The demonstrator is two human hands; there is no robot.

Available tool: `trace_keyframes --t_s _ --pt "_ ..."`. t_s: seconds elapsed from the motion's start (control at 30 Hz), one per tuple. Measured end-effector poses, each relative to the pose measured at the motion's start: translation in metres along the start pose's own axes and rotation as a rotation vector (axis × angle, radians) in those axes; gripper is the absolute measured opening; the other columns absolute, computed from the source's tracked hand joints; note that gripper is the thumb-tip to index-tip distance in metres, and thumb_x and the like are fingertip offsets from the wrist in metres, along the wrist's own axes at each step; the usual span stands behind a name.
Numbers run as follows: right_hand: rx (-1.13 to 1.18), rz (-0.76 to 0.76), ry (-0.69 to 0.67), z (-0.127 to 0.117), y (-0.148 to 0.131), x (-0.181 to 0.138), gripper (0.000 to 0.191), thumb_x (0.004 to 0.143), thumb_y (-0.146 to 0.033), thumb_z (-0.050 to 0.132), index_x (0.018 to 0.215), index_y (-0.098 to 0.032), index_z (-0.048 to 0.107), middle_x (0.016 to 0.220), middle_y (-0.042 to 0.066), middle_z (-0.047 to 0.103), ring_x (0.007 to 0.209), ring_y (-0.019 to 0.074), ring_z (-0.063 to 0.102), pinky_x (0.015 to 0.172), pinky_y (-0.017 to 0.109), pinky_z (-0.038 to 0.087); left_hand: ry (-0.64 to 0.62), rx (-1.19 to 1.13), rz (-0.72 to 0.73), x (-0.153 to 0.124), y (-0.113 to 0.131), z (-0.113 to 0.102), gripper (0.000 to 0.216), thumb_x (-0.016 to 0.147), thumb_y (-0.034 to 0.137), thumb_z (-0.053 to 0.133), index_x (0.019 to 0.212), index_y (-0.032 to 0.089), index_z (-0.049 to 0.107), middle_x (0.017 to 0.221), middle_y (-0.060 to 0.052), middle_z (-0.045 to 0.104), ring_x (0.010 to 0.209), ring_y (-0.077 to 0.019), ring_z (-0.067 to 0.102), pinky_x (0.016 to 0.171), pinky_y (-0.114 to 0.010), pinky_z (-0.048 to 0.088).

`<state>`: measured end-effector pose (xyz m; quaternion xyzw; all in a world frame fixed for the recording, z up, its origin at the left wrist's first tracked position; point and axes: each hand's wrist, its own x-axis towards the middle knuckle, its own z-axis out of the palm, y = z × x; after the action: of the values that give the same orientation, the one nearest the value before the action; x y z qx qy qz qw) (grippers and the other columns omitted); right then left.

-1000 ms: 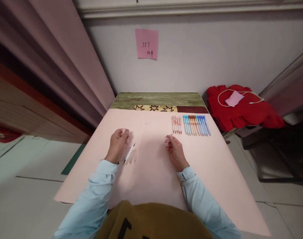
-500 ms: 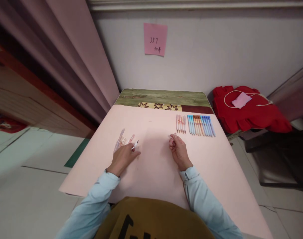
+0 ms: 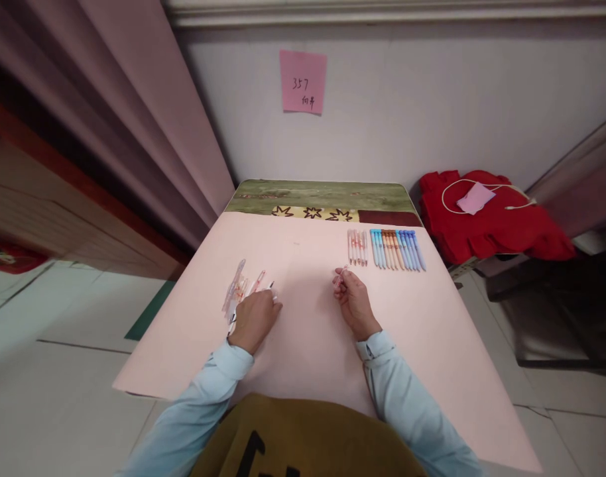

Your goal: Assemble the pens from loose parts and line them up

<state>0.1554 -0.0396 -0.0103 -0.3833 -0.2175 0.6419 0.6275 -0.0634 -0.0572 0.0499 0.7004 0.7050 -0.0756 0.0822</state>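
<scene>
My left hand is closed low over a loose group of pens on the left of the table, its fingers mostly hidden under the knuckles. A white pen with a dark tip pokes out at its fingers. Beside that hand lie a clear pale pen and a pinkish clear pen, with more partly covered. To the right, my right hand pinches a small pinkish see-through object, mostly hidden by the fingers. Just beyond it is a row of pink-and-clear pens.
A neat row of blue, brown and violet pens lies at the far right of the pale-covered table. Red cloth with a white cable and pink notes is beyond the right edge. A pink note hangs on the wall.
My left hand has shifted slightly right and its fingers have closed in, uncovering more of the pens on its left. My right hand stays in nearly the same place. The view has turned a little.
</scene>
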Motion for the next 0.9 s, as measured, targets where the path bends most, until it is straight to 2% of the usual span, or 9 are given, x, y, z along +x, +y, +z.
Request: trace_keyframes --t_s 0.2,0.3,0.4,0.47,0.53,0.63,0.7,0.77,0.9 --pt "-0.012 0.001 -0.036 -0.002 0.000 0.000 0.030 0.082 -0.045 0.069 0.096 -0.019 0.068 0.074 0.000 0.061 0.058 0.0087 0.050 0.052 0.021 0.040 0.026 0.019 -0.008 -0.002 0.004 0.006 0.029 0.087 0.021 0.041 0.091 0.012 0.068 0.090 -0.020 0.071 0.091 -0.0340 0.068 0.069 -0.038 0.044" --pt "-0.015 -0.009 -0.085 -0.002 0.000 0.000 0.024 0.083 -0.041 0.065 0.091 -0.019 0.066 0.074 0.001 0.061 0.059 0.0100 0.051 0.054 0.022 0.041 0.083 -0.105 0.004 -0.005 0.009 0.000 0.022 0.084 0.019 0.045 0.085 0.013 0.067 0.083 -0.018 0.070 0.084 -0.0316 0.067 0.067 -0.037 0.041" --pt "-0.025 0.033 -0.185 0.001 -0.001 -0.004 0.018 0.081 -0.037 0.061 0.076 -0.020 0.057 0.075 0.002 0.062 0.061 0.0121 0.052 0.056 0.024 0.042 0.088 -0.581 0.043 -0.007 0.020 -0.015 0.013 0.080 0.026 0.056 0.078 0.017 0.065 0.067 -0.007 0.063 0.065 -0.0213 0.060 0.059 -0.030 0.037" --pt "-0.047 0.084 -0.252 0.004 -0.002 -0.007 0.016 0.078 -0.033 0.059 0.073 -0.021 0.051 0.071 0.001 0.058 0.054 0.0108 0.046 0.049 0.023 0.035 -0.057 -1.046 0.072 -0.006 0.030 -0.026 0.016 0.078 0.033 0.062 0.073 0.018 0.061 0.056 0.001 0.051 0.049 -0.0125 0.046 0.050 -0.026 0.028" --pt "-0.090 0.117 -0.299 0.007 -0.003 -0.011 0.013 0.076 -0.031 0.058 0.076 -0.021 0.051 0.063 -0.003 0.050 0.047 0.0083 0.032 0.042 0.021 0.021 -0.237 -1.451 0.077 -0.002 0.040 -0.031 0.025 0.076 0.038 0.065 0.066 0.019 0.053 0.052 0.006 0.039 0.042 -0.0069 0.029 0.045 -0.024 0.018" --pt "-0.195 0.097 -0.330 0.007 -0.004 -0.014 0.017 0.081 -0.036 0.061 0.083 -0.020 0.058 0.057 -0.007 0.039 0.045 0.0070 0.020 0.043 0.023 0.009 -0.326 -1.774 0.059 0.005 0.053 -0.029 0.037 0.074 0.039 0.070 0.060 0.020 0.041 0.053 0.008 0.033 0.041 -0.0037 0.021 0.043 -0.023 0.011" --pt "-0.278 0.041 -0.313 0.006 -0.003 -0.014 0.024 0.083 -0.042 0.063 0.088 -0.019 0.061 0.060 -0.006 0.044 0.045 0.0066 0.021 0.044 0.023 0.012 -0.306 -1.806 0.058 0.009 0.061 -0.021 0.036 0.073 0.038 0.070 0.061 0.019 0.042 0.053 0.008 0.034 0.041 -0.0030 0.022 0.043 -0.023 0.011" --pt "-0.358 -0.046 -0.265 0.005 0.000 -0.012 0.029 0.080 -0.045 0.068 0.090 -0.018 0.063 0.068 -0.003 0.052 0.049 0.0074 0.031 0.046 0.022 0.022 -0.305 -1.744 0.065 0.012 0.068 -0.013 0.033 0.074 0.035 0.070 0.061 0.017 0.046 0.052 0.008 0.035 0.041 -0.0027 0.022 0.042 -0.023 0.010" --pt "-0.441 -0.162 -0.195 0.004 0.004 -0.005 0.027 0.073 -0.042 0.075 0.082 -0.019 0.064 0.072 -0.002 0.055 0.067 0.0130 0.048 0.064 0.025 0.038 -0.356 -1.609 0.067 0.014 0.075 -0.003 0.029 0.073 0.031 0.070 0.059 0.016 0.049 0.051 0.007 0.037 0.041 -0.0028 0.023 0.041 -0.023 0.011"
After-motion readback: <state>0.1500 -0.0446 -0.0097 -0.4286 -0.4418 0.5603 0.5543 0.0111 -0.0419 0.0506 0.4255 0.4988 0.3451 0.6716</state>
